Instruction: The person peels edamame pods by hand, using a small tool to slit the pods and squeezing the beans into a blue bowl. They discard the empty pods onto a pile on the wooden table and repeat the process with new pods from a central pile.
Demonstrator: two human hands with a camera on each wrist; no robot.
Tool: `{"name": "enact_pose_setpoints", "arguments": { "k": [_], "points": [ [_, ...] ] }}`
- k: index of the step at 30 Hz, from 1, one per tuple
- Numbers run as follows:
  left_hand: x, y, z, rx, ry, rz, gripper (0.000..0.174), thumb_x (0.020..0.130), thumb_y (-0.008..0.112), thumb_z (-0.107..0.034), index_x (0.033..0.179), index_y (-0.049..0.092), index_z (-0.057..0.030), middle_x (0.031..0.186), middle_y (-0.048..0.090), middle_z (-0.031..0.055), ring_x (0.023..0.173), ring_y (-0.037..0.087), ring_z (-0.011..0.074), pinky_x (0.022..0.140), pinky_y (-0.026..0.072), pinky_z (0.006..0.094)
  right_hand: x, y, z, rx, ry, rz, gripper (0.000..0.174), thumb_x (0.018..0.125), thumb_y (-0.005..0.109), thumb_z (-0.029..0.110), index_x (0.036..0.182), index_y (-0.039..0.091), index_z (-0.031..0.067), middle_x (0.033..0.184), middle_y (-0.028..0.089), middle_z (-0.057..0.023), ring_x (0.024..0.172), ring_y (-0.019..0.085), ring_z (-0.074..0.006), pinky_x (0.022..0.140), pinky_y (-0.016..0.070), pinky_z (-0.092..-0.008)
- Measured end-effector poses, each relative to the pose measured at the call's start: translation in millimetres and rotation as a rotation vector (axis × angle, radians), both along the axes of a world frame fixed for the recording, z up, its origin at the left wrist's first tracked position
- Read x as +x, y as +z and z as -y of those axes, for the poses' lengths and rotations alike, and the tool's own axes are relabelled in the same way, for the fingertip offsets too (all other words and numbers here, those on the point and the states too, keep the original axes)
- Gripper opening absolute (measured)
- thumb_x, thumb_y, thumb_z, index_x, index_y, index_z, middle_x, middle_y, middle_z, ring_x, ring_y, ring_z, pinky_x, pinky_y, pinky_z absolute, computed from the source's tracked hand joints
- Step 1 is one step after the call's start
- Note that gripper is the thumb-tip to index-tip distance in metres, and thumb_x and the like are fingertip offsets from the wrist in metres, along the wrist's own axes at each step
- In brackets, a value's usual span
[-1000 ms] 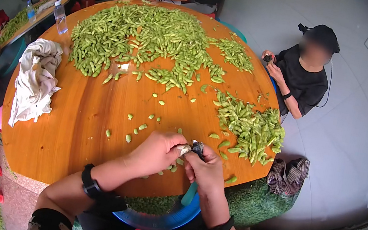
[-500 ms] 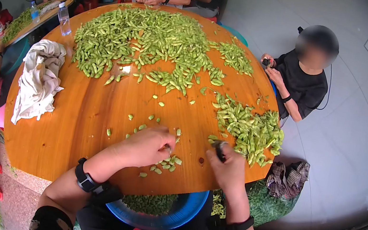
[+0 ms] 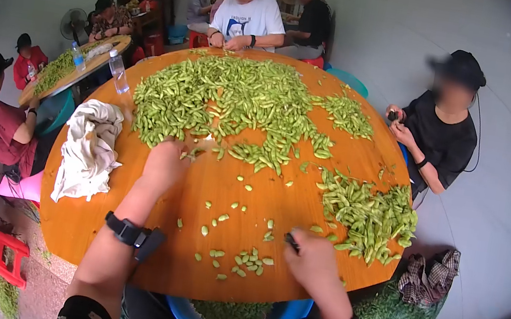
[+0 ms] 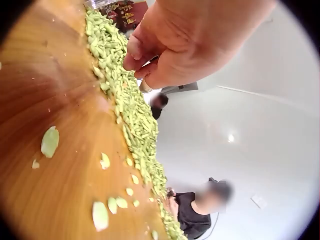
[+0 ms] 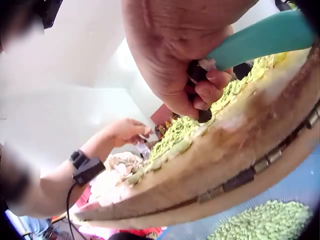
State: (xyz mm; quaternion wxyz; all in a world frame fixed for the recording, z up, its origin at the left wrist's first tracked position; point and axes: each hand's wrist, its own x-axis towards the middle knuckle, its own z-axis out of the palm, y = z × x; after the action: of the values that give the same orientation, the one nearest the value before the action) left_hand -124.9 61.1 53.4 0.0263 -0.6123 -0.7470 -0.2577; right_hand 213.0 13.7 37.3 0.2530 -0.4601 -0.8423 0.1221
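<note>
At the near side of a heap of green pods, my left hand is low over the round table. In the left wrist view its fingers bend loosely apart from the thumb, which has a whitish thing at its tip; no pod shows in the grip. My right hand is by the front right edge, curled round a dark-ended tool; its teal part sticks out in the right wrist view. Loose green beans lie between the hands.
A smaller pod pile lies right, a white cloth and bottle left. A blue basin of beans stands below the front edge. One person sits right, another across the table.
My left hand has moved from the near beans forward and left to the heap. The right hand has parted from it, moving right. Beans lie where the hands were, and the head view has tilted up.
</note>
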Motion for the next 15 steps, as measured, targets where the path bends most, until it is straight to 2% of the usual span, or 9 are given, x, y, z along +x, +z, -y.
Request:
{"name": "enact_pose_setpoints", "arguments": {
  "k": [3, 4, 7, 8, 9, 11, 12, 13, 15],
  "points": [
    [-7, -22, -24, 0.02, 0.0, -0.04, 0.022, 0.075, 0.071, -0.018, 0.086, 0.063, -0.0011, 0.09, 0.061, 0.0201, 0.085, 0.06, 0.0381, 0.076, 0.0499, 0.0427, 28, -1, -10, 0.066, -0.164, -0.064, 0.014, 0.082, 0.062, 0.013, 0.079, 0.054, 0.0016, 0.071, 0.059, -0.0214, 0.069, 0.059, -0.0406, 0.061, 0.0474, -0.0478],
    [-11, -27, -32, -0.012, -0.013, -0.001, 0.023, 0.075, 0.072, -0.018, 0.089, 0.063, -0.002, 0.094, 0.061, 0.0203, 0.089, 0.059, 0.0374, 0.078, 0.0492, 0.0428, 36, -1, -11, 0.041, -0.17, -0.111, 0.015, 0.083, 0.062, 0.012, 0.08, 0.053, -0.0001, 0.071, 0.059, -0.0229, 0.069, 0.059, -0.0423, 0.061, 0.047, -0.0481],
    [-20, -47, -56, -0.055, -0.009, -0.066, 0.022, 0.075, 0.071, -0.016, 0.089, 0.063, -0.0012, 0.094, 0.06, 0.0205, 0.091, 0.059, 0.037, 0.08, 0.0488, 0.0425, 46, 8, -4, -0.034, -0.22, -0.124, 0.017, 0.084, 0.061, 0.012, 0.08, 0.052, -0.0016, 0.074, 0.059, -0.0245, 0.071, 0.058, -0.0439, 0.062, 0.0466, -0.0487],
    [-24, -53, -61, 0.002, -0.03, -0.061, 0.02, 0.074, 0.07, -0.013, 0.089, 0.063, -0.0006, 0.091, 0.061, 0.0196, 0.088, 0.06, 0.0374, 0.079, 0.0492, 0.0434, 48, 9, -1, -0.018, -0.191, -0.136, 0.013, 0.085, 0.058, 0.009, 0.091, 0.057, -0.0028, 0.075, 0.06, -0.0248, 0.071, 0.059, -0.0432, 0.063, 0.0479, -0.0461],
    [-21, -54, -57, -0.001, -0.033, -0.058, 0.02, 0.074, 0.07, -0.013, 0.089, 0.063, -0.0006, 0.091, 0.061, 0.0196, 0.088, 0.06, 0.0374, 0.079, 0.0492, 0.0434, 49, 10, 2, -0.021, -0.194, -0.133, 0.013, 0.085, 0.058, 0.009, 0.091, 0.057, -0.0028, 0.075, 0.06, -0.0248, 0.071, 0.059, -0.0432, 0.063, 0.0479, -0.0461],
    [-15, -53, -54, 0.096, -0.011, -0.07, 0.018, 0.074, 0.068, -0.01, 0.088, 0.062, 0.0002, 0.09, 0.063, 0.0198, 0.084, 0.061, 0.0387, 0.076, 0.0497, 0.0444, 43, 10, 6, 0.018, -0.054, -0.38, 0.024, 0.085, 0.055, 0.004, 0.108, 0.059, -0.0017, 0.078, 0.061, -0.0243, 0.073, 0.061, -0.0415, 0.065, 0.0495, -0.041],
    [-6, -45, -46, 0.051, -0.055, -0.014, 0.018, 0.075, 0.066, -0.008, 0.09, 0.063, 0.0001, 0.092, 0.065, 0.0213, 0.083, 0.063, 0.0386, 0.075, 0.0504, 0.0447, 41, 18, 12, -0.164, -0.078, -0.334, 0.036, 0.086, 0.053, 0.002, 0.121, 0.057, 0.0029, 0.084, 0.064, -0.0222, 0.078, 0.064, -0.0373, 0.069, 0.0507, -0.0349],
    [6, -36, -35, 0.049, -0.065, -0.016, 0.018, 0.075, 0.066, -0.008, 0.09, 0.063, 0.0001, 0.092, 0.065, 0.0213, 0.083, 0.063, 0.0386, 0.075, 0.0504, 0.0447, 36, 21, 13, -0.163, -0.088, -0.337, 0.036, 0.086, 0.053, 0.002, 0.121, 0.057, 0.0029, 0.084, 0.064, -0.0222, 0.078, 0.064, -0.0373, 0.069, 0.0507, -0.0349],
    [37, -18, -9, -0.081, -0.331, 0.309, 0.029, 0.08, 0.065, -0.013, 0.107, 0.065, -0.0054, 0.119, 0.059, 0.0226, 0.103, 0.06, 0.0355, 0.092, 0.0468, 0.0368, 17, 26, 18, -0.646, -0.113, -0.497, 0.032, 0.091, 0.052, 0.006, 0.123, 0.059, 0.0084, 0.088, 0.067, -0.0101, 0.072, 0.063, -0.0266, 0.074, 0.0523, -0.0303]
  ]
}}
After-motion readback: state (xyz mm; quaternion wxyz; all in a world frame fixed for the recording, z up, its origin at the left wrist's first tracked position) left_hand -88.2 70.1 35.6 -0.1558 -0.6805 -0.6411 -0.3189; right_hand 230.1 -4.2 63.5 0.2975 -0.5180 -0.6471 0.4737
